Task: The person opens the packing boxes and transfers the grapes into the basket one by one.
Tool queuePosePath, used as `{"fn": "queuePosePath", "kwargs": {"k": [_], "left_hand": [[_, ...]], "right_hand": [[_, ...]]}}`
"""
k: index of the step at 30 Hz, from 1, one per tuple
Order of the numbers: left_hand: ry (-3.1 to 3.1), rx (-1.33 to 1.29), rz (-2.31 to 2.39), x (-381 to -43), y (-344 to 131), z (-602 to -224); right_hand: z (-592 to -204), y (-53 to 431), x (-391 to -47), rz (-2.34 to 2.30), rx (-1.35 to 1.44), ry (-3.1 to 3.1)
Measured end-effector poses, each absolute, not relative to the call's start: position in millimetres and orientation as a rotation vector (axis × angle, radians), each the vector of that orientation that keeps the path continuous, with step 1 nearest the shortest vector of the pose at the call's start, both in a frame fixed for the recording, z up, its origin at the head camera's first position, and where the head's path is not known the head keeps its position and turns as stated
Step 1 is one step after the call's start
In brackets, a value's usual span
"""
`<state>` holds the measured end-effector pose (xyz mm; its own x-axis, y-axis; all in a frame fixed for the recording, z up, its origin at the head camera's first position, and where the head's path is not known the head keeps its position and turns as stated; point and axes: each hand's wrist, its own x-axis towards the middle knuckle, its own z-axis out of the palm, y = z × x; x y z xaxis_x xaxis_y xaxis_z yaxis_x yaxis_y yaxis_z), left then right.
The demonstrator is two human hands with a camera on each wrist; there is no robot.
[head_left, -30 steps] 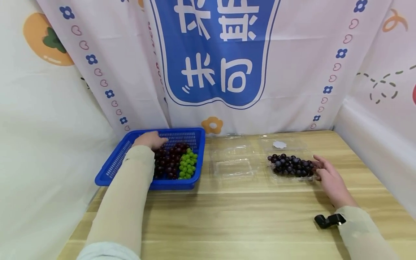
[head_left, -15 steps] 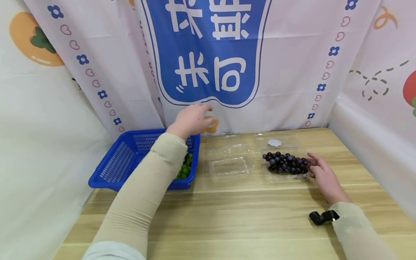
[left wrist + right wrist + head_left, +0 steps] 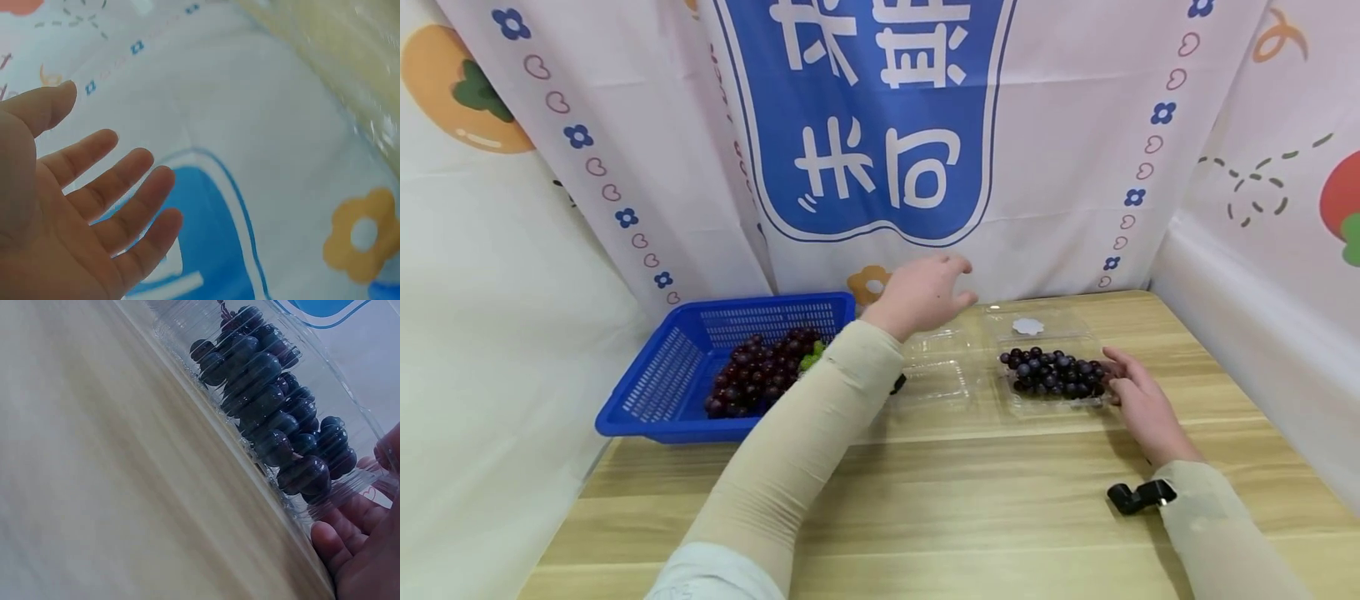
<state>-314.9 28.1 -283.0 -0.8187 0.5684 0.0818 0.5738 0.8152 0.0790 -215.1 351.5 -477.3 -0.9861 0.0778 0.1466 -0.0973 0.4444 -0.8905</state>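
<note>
My left hand (image 3: 927,292) is in the air in front of the printed cloth, to the right of the blue basket. Its fingers are spread and slightly bent, and nothing lies in the palm in the left wrist view. A bunch of dark grapes (image 3: 1051,372) rests in a clear plastic clamshell box (image 3: 1070,320), whose lid lies folded back. My right hand (image 3: 1146,410) holds this box at its right end. In the right wrist view, fingers (image 3: 331,545) bend against the end wall, with the thumb near the rim.
A blue basket (image 3: 655,429) on the left holds dark red grapes (image 3: 752,375) and green grapes (image 3: 811,357), partly hidden by my left sleeve. A second clear clamshell box (image 3: 942,381) stands open on the wooden table (image 3: 970,508). Printed cloth (image 3: 1045,167) closes off the back and sides.
My left hand has risen out of the basket and moved right, past the basket and over toward the boxes. My right hand stays at the end of the box with the dark grapes.
</note>
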Motion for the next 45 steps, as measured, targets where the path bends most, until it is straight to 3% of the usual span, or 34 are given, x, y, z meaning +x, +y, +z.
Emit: {"fn": "queuePosePath", "kwargs": {"k": [18,45], "left_hand": [[-2.872,-1.172,-0.016,-292,108,-345],[-2.825,-1.278,0.107,-286,156,-394]], "right_hand": [[-475,352,-214,1.599,0.005,-2.527],[-475,349,-215,1.597,0.022,-2.516]]}}
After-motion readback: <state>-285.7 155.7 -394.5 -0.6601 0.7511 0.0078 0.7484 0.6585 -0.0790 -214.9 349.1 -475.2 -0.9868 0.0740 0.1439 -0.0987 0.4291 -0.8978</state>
